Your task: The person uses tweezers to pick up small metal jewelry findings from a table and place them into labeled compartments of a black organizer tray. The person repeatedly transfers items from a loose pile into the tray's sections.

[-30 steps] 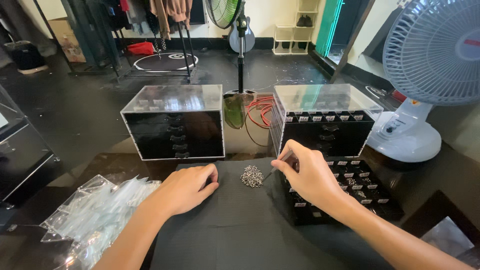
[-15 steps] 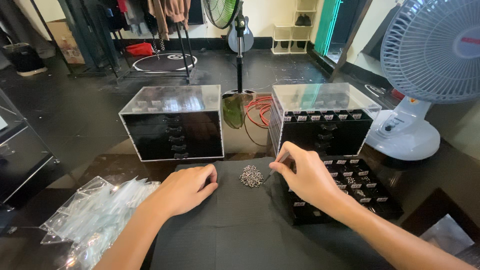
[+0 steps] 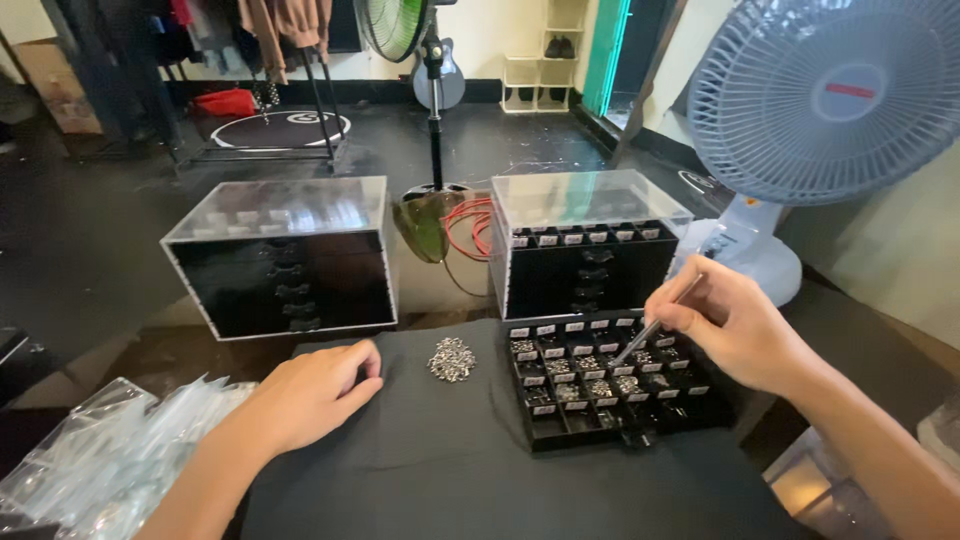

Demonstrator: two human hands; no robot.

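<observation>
Since a second ago the right hand [image 3: 735,330] has swung away from the small pile of metal bits [image 3: 452,359] and out over the compartment tray [image 3: 610,385], while the left hand [image 3: 310,395] has stayed put on the black cloth [image 3: 450,470]. That right hand is pinched closed around slim tweezers [image 3: 655,325], their tips dipping into one of the tray's upper-right cells, among the tiny beads there. Whether the tips hold anything is too small to tell. Working this well looks like a matter of steadying the wrist and keeping the tips inside a single cell. The left hand lies loosely curled, holding nothing, just left of the pile. Behind stand two drawer cabinets [image 3: 285,260] and a fan [image 3: 830,100].
</observation>
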